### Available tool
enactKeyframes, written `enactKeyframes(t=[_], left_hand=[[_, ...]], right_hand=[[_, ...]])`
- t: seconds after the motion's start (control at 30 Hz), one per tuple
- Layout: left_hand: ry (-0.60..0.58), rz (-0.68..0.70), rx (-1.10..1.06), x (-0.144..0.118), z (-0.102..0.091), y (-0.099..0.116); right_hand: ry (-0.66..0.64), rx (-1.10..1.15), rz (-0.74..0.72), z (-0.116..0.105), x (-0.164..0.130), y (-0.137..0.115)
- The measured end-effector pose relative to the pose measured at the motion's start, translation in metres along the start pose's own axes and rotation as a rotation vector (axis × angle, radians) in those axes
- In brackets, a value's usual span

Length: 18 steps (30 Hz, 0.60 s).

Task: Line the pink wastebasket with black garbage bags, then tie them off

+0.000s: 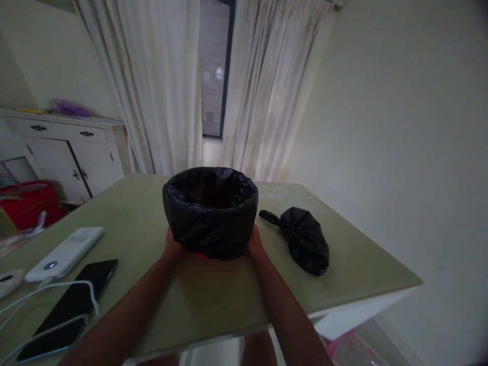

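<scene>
A round trash bin lined with a black garbage bag (213,231) is in the middle of the table, its mouth facing up and toward me. The bag is folded down over the rim and covers most of the outside; a sliver of red shows at the bottom edge. My left hand (174,245) grips the lower left side of the bin, and my right hand (255,243) grips the lower right side. Most of my fingers are hidden behind it. To the right lies a knotted black plastic bag (308,241), apart from my right hand.
On the left of the green-topped table (297,300) are a white power bank (66,254), a black phone (68,310), a white cable (91,292) and a white roll (10,281). Beyond stand a white cabinet (61,157), a red bag (32,206) and curtains (163,91).
</scene>
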<state>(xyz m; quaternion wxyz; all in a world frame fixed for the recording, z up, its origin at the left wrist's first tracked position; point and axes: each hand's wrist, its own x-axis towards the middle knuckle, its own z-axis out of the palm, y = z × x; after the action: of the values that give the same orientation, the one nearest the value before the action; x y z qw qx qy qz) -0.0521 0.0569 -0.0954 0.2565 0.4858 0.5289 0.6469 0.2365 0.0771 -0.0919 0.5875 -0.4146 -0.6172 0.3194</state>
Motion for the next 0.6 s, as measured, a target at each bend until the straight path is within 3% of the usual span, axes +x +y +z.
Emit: enactKeyframes(t=[0.37, 0.6], left_hand=[[-0.072, -0.044, 0.096, 0.000, -0.004, 0.011], [-0.075, -0.027, 0.050, 0.005, -0.002, 0.005]], right_hand=[[0.082, -0.043, 0.012, 0.003, 0.003, 0.008], [0.084, -0.073, 0.028, 0.003, 0.000, 0.007]])
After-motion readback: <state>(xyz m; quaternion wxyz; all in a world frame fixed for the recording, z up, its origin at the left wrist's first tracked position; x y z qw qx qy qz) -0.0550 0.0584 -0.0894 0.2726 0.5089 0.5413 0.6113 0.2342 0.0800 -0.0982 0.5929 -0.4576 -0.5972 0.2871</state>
